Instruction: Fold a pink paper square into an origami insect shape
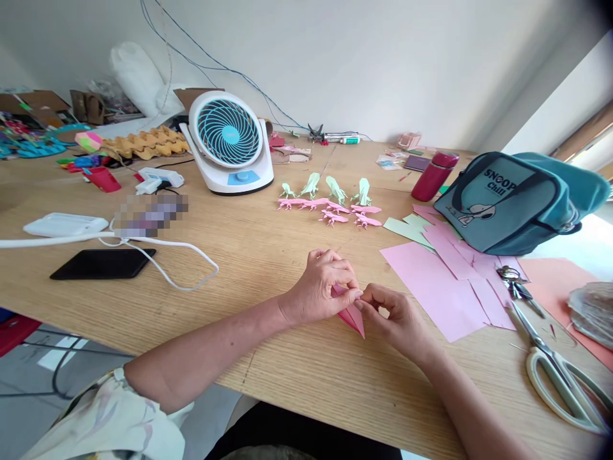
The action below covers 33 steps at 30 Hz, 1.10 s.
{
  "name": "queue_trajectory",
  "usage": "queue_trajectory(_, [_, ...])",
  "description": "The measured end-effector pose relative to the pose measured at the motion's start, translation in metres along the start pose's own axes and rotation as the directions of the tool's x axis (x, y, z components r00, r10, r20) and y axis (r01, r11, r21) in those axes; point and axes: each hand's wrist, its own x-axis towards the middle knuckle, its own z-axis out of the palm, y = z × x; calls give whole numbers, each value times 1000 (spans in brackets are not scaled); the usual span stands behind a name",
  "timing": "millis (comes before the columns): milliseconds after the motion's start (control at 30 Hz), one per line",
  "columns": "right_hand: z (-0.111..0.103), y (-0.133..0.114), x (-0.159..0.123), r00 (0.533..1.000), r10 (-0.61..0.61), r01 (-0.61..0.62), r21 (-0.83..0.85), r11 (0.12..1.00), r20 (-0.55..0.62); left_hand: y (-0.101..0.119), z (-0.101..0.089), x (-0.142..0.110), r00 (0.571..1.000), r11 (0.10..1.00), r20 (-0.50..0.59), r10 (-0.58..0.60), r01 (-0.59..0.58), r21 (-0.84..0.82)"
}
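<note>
A small folded pink paper [352, 318] is held between my two hands near the table's front edge, its pointed end toward me. My left hand [323, 284] is closed on it from the left, with thumb and fingers pinching its upper part. The thumb and forefinger of my right hand [395, 319] pinch the right edge, touching the left fingertips. Part of the paper is hidden behind my fingers. Beyond my hands stand several green origami insects [336, 190] in a row, with several pink origami insects [331, 218] in front of them.
Pink paper sheets [433, 291] lie to the right, with scissors [558, 377] and keys [514, 281] beside them. A teal bag [512, 198] and a red bottle [435, 176] stand behind. A fan [230, 137] sits at the back; a black phone [100, 264] and white cable [191, 287] are left.
</note>
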Motion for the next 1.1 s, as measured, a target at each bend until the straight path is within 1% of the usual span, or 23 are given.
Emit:
queue_trajectory(133, [1, 3, 1, 993, 98, -103, 63, 993, 68, -3, 1, 2, 998, 999, -40, -48, 47, -22])
queue_trajectory(267, [2, 8, 1, 983, 128, -139, 81, 987, 128, -8, 1, 4, 994, 996, -75, -84, 81, -32])
queue_trajectory(367, [1, 9, 1, 975, 141, -162, 116, 980, 170, -9, 0, 5, 994, 995, -54, -93, 90, -46])
queue_trajectory(467, [-1, 9, 1, 964, 164, -194, 133, 972, 209, -9, 0, 6, 992, 988, -13, -123, 121, -95])
queue_trajectory(533, [-2, 8, 1, 956, 181, -214, 128, 968, 229, -10, 1, 7, 991, 981, -12, -137, 133, -143])
queue_trajectory(667, [-3, 7, 1, 947, 195, -225, 96, 969, 254, -14, 5, 6, 992, 973, -14, -126, 121, -199])
queue_trajectory(733, [-3, 8, 1, 943, 195, -219, 64, 974, 269, -16, 6, 5, 992, 972, 10, -129, 128, -196])
queue_trajectory(867, [-1, 13, 0, 944, 174, -190, 30, 981, 281, -19, 6, 4, 985, 972, 91, -148, 162, -168])
queue_trajectory(1100, [-1, 13, -2, 941, 181, -192, 10, 981, 288, -26, 1, 5, 973, 949, 221, -67, 130, -288])
